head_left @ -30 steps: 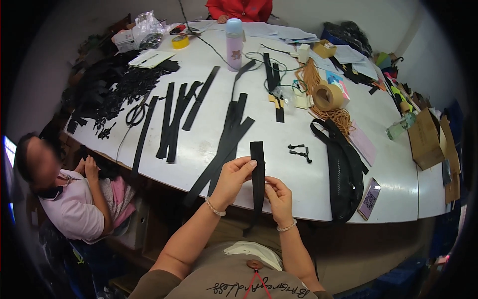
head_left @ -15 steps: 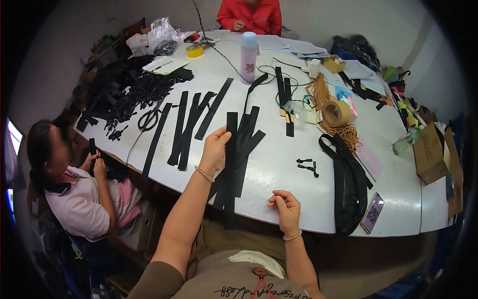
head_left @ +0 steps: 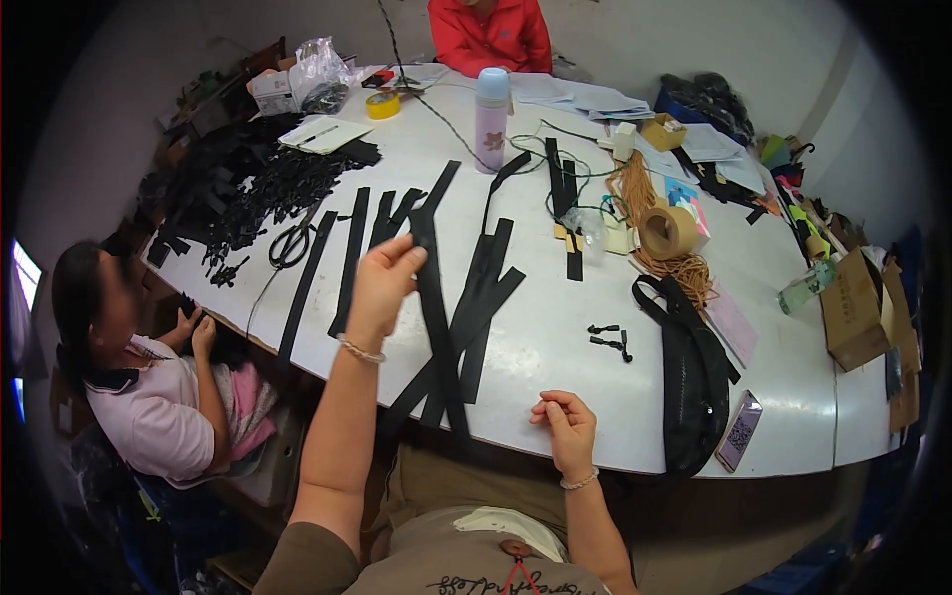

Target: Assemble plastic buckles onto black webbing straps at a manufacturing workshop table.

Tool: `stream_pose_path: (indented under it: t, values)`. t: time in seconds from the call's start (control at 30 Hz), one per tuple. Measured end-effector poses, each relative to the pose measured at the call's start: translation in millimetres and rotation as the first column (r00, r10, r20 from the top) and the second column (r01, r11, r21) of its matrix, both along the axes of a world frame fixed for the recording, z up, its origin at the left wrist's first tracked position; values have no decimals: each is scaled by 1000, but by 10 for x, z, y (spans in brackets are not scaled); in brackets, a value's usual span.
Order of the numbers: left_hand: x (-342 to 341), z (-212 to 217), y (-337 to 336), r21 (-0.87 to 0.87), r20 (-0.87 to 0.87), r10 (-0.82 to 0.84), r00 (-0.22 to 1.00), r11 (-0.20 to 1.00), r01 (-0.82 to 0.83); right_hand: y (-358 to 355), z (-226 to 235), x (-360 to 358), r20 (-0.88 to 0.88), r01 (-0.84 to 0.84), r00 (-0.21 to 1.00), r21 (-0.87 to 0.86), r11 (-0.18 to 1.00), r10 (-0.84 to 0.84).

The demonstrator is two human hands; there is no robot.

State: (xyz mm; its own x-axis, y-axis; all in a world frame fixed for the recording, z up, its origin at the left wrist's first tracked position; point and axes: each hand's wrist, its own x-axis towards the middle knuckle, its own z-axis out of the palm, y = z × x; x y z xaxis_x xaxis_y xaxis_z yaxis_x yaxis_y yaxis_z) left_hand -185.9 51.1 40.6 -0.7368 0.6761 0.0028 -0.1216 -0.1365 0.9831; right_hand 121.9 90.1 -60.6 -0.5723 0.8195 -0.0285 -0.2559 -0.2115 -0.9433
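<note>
My left hand (head_left: pixel 385 290) pinches a long flat black strip (head_left: pixel 439 332) near its upper end, between thumb and fingers. The strip slants across other black strips (head_left: pixel 486 288) that lie crossed on the table, and its lower end reaches the front edge. My right hand (head_left: pixel 569 433) hovers by the table's front edge with its fingers loosely curled together; nothing shows in them. Left of my left hand lie more black strips (head_left: pixel 352 263). Small black pieces (head_left: pixel 612 342) lie on the table beyond my right hand, to its right.
Black scissors (head_left: pixel 291 246) lie near a heap of black pieces (head_left: pixel 258 188). A bottle (head_left: pixel 490 124) stands mid-table. On the right are a black bag (head_left: pixel 684 397), phone (head_left: pixel 740 431), tape roll (head_left: pixel 667 230) and carton (head_left: pixel 855 312). A co-worker (head_left: pixel 159 387) sits at left, another (head_left: pixel 491 40) at the far side.
My left hand has moved left and slightly away from me, and the held strip now tilts with its top leftward. My right hand has barely moved.
</note>
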Motion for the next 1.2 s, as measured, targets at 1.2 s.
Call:
stream_pose_path:
  t: [1.2]
  values:
    - [1373, -265, 143, -32, 403, -420, 813, 881, 472, 278, 406, -523, 30, 94, 994, 171, 981, -101]
